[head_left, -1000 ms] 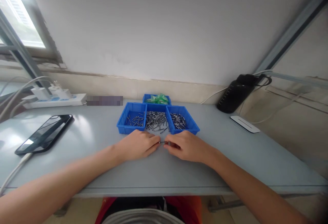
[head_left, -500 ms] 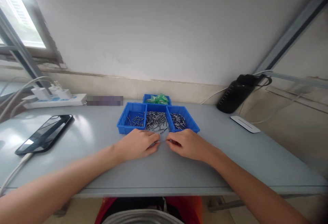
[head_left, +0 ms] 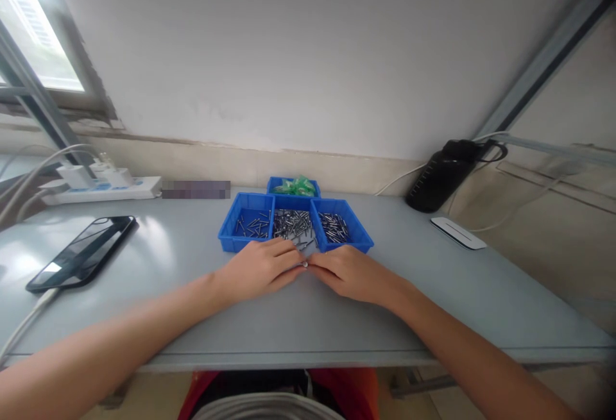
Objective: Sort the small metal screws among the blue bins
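Observation:
My left hand (head_left: 264,268) is closed in a pinch on a small metal pin (head_left: 305,264), whose shiny tip shows at the fingertips. My right hand (head_left: 350,272) is pinched too, its fingertips meeting those of the left; what lies in them is hidden. Both hands are low over the table, just in front of the blue bins. A heap of metal pins (head_left: 292,222) fills the middle, between the left bin (head_left: 231,244) with scattered pins and the right bin (head_left: 357,221) with a denser pile.
Behind them, a back bin (head_left: 274,183) holds green plastic bags (head_left: 299,185). To the left are a phone (head_left: 81,253) on a cable and a power strip (head_left: 137,187). A black bottle (head_left: 440,176) and a flat white device (head_left: 458,233) stand at right. The table's front edge (head_left: 289,357) is near.
My hands have come together: the gap between their fingertips has closed. Less of the metal pin shows between them now. The bins and other objects stay in place.

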`<state>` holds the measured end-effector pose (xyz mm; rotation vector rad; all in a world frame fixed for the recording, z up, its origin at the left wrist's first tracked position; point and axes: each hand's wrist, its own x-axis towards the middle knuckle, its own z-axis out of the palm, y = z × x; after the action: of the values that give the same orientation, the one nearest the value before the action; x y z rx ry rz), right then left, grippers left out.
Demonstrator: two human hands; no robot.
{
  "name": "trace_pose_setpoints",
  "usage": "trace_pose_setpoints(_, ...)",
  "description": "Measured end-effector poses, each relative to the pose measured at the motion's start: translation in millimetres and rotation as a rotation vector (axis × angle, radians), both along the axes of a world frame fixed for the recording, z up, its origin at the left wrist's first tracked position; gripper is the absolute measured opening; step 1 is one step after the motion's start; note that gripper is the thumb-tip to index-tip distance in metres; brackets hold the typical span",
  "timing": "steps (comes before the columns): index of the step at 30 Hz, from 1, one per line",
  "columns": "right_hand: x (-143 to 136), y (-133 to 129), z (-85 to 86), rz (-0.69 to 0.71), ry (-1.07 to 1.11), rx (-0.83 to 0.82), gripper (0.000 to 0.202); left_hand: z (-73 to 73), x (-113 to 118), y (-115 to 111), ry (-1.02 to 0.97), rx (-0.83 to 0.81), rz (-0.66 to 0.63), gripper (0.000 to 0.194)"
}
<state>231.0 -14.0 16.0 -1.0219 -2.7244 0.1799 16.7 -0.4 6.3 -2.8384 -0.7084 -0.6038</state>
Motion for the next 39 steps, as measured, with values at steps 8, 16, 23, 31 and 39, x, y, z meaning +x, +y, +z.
trace_pose_setpoints(8,-2.5,-0.5,-1.9,0.011,-0.010,-0.039,0.020,-0.2,2.5,-3.7,0.021,-0.032,-0.134,0.022)
trace_pose_setpoints(16,-2.4,-2.4,2.0,-0.012,-0.028,0.003,0.026,-3.0,1.8,-0.3,0.056,-0.047,0.049,0.016)
trace_pose_setpoints(23,-0.8,0.1,1.4,-0.058,-0.044,0.032,0.018,-1.4,2.9,-0.5,0.137,-0.068,0.125,0.022)
trace_pose_setpoints(31,2.8,3.4,-0.5,-0.115,-0.022,0.034,0.012,1.1,3.1,0.3,0.113,-0.081,0.143,0.018)
trace_pose_setpoints(39,-1.1,1.1,-4.7,-0.037,-0.063,0.034,0.021,-0.2,1.3,-1.0,0.035,-0.030,-0.024,0.027)
